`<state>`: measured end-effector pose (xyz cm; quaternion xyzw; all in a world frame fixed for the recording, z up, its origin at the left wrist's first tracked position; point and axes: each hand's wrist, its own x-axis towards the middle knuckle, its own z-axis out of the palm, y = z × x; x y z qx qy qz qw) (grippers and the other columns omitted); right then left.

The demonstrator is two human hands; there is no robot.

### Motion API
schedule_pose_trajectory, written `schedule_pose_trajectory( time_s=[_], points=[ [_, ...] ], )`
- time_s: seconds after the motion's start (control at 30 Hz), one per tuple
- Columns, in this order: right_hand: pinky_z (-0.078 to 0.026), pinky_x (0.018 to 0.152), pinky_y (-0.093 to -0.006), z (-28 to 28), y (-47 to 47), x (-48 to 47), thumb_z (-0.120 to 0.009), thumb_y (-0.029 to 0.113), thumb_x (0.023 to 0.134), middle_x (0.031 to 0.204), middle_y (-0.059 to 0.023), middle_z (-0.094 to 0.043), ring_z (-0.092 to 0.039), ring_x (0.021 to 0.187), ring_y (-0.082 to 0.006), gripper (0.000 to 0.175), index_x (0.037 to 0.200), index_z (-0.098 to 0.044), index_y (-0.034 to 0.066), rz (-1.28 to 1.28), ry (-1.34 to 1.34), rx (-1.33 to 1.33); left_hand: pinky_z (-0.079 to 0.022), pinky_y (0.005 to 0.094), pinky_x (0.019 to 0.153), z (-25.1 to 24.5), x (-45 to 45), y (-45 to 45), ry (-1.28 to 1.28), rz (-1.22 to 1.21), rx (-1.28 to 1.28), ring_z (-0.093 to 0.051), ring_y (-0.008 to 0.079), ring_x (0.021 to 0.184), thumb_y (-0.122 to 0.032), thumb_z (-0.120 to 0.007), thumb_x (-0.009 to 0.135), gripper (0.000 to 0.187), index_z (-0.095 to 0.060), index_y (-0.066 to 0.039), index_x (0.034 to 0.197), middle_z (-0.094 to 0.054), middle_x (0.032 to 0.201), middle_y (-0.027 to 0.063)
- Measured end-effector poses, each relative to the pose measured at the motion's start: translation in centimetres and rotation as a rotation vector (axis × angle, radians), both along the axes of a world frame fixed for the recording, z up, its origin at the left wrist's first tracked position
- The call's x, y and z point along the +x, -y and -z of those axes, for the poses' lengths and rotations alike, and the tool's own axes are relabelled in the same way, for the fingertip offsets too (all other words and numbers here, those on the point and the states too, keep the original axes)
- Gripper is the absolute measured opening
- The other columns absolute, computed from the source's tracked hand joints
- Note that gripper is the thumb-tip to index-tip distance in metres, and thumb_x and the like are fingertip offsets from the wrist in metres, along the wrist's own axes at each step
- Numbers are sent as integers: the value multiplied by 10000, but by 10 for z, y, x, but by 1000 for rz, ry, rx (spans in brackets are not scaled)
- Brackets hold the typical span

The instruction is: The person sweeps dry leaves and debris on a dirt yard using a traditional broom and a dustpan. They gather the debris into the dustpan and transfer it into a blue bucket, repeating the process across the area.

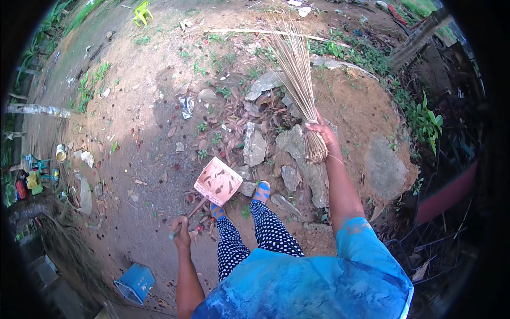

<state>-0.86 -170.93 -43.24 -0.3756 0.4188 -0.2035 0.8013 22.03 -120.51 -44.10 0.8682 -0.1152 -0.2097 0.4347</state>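
My right hand [324, 133] grips a stick broom [297, 75] near its bound butt end, its bristles fanning out away from me. In my left hand [181, 231] is the handle of a pink plastic dustpan [211, 175]. Several dry leaves lie in the pan, which is just ahead of my feet. Brown fallen leaves [227, 119] are scattered among broken concrete slabs [254, 144] in front of me. The broom is raised over those slabs and leaves; whether its tips touch the ground I cannot tell.
A blue plastic bin [135, 283] lies on its side at the lower left. Foil litter [186, 107] and small red fruits dot the dirt. A wooden strip [275, 32] crosses the far ground, near a yellow-green chair [142, 13]. Metal frames and a red panel [446, 193] line the right side.
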Motion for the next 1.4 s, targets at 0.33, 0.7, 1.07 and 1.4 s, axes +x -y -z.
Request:
schedule_pose_trajectory(
  time_s=[0.33,0.7,1.07,1.4],
  points=[
    [-464,805,-340,73,-36,45,-695,92,650,1123,-107,-546,-564,922,-206,808,1349,-298,16,-245,-57,309,-417,259,643,-1,4,19,-83,47,55,-509,110,692,-120,-621,815,121,-579,-12,783,-557,744,37],
    [-388,904,-294,28,-79,50,-758,157,557,1155,-116,-547,-527,1012,-238,976,1386,-252,60,-126,-142,-362,-418,251,634,-5,29,-6,-85,-6,-15,-516,110,678,-148,-618,822,142,-584,-16,782,-560,739,39],
    [-482,715,-310,36,-237,60,-730,171,646,1189,-96,-512,-578,868,-195,857,1368,-286,38,-322,-101,287,-413,259,636,4,92,-56,-65,93,-53,-504,112,670,-148,-604,831,153,-562,-17,764,-552,726,36],
    [-454,815,-333,-54,-270,94,-704,-21,558,1184,-89,-497,-527,986,-214,993,1404,-200,106,122,-88,-134,-415,265,665,0,155,-101,-29,184,-12,-510,118,724,-120,-595,829,138,-572,-3,759,-558,777,62]
  ],
)
